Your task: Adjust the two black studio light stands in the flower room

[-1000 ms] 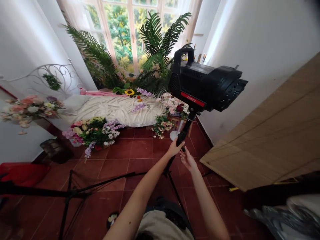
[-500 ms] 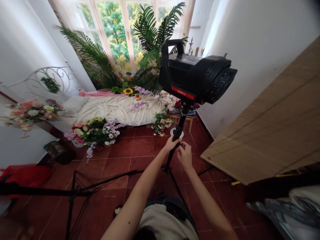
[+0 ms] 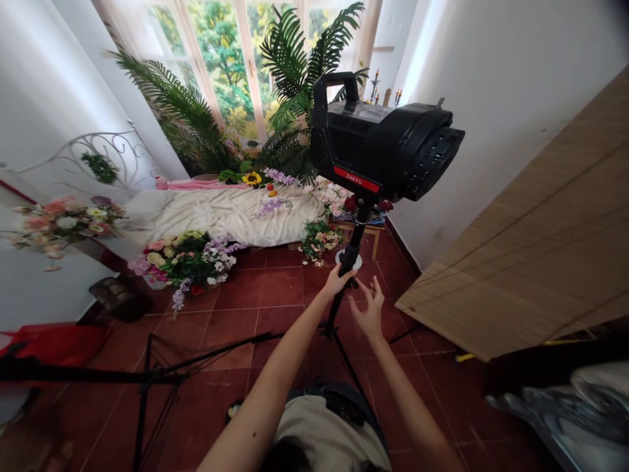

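A black studio lamp (image 3: pixel 383 151) is carried on top of a slim black stand (image 3: pixel 335 307), at about one o'clock from the centre of the view. Its body is boxy, with a carry handle (image 3: pixel 339 77) set at eleven o'clock and a red strip (image 3: pixel 356 178) — lettered ZHEYU — along the lower edge. The round front (image 3: pixel 445 157) is turned towards three to four o'clock. The stand's pole is seen slanting from one o'clock down to seven, and is gripped by the left hand (image 3: pixel 339 278). A small dark knob (image 3: pixel 353 284) is found at five o'clock from that grip — the right hand (image 3: pixel 368 311) is held just beside it, fingers spread. One thin leg (image 3: pixel 348 364) is splayed towards five o'clock.
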A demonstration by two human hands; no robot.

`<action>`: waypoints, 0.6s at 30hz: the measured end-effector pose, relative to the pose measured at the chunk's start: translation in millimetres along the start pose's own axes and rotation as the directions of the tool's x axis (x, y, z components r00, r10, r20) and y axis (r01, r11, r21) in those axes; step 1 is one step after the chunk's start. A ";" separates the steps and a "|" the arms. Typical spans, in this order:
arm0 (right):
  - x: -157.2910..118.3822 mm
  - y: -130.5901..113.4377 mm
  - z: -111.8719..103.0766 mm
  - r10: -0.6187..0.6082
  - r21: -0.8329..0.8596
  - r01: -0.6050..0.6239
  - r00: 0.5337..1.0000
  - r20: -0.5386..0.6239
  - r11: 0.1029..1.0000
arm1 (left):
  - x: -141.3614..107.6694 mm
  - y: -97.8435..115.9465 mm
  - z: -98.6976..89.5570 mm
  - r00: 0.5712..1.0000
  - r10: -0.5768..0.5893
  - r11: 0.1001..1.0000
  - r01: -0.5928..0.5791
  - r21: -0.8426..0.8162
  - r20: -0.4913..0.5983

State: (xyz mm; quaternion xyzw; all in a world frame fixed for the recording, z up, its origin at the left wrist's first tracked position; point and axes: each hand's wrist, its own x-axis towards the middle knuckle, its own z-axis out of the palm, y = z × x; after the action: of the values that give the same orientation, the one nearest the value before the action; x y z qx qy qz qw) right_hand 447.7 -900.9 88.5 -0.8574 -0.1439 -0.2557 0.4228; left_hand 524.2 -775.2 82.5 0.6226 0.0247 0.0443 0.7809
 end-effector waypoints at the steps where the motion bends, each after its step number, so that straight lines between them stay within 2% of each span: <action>1: 6.0 -2.5 -2.4 -0.018 0.020 0.018 1.000 0.002 1.000 | 0.5 -1.6 0.0 1.000 0.002 1.000 -0.002 0.002 -0.001; 5: 43.9 -10.1 -2.7 -0.035 0.079 0.039 0.998 -0.050 0.996 | 2.6 -7.0 0.1 0.999 0.048 0.999 -0.048 0.024 -0.006; 7: 66.8 -9.6 5.4 -0.012 0.100 0.014 1.000 -0.021 0.995 | 3.9 -8.5 0.7 0.996 0.086 0.996 -0.086 0.027 -0.008; 9: 86.9 -6.2 18.4 0.028 0.114 -0.041 0.993 0.113 0.993 | 5.5 -9.6 1.6 0.993 0.117 0.993 -0.116 0.028 -0.019; 13: 111.9 4.5 46.1 0.126 0.180 -0.203 0.922 0.366 0.962 | 7.8 -12.0 2.6 0.985 0.161 0.985 -0.157 0.063 -0.056; 15: 119.6 8.5 53.6 0.094 0.284 -0.241 0.890 0.447 0.928 | 6.6 -13.1 2.3 0.978 0.199 0.977 -0.194 0.087 -0.061; 18: 131.5 8.1 52.9 -0.071 0.447 -0.229 0.824 0.562 0.865 | 0.7 -11.6 2.1 0.966 0.252 0.957 -0.242 0.162 -0.046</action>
State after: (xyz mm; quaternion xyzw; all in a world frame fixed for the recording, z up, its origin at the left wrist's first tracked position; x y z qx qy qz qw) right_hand 577.1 -859.5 129.9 -0.7616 -0.2852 0.0712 0.5776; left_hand 525.6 -779.7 71.7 0.6779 -0.0240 0.1602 0.7170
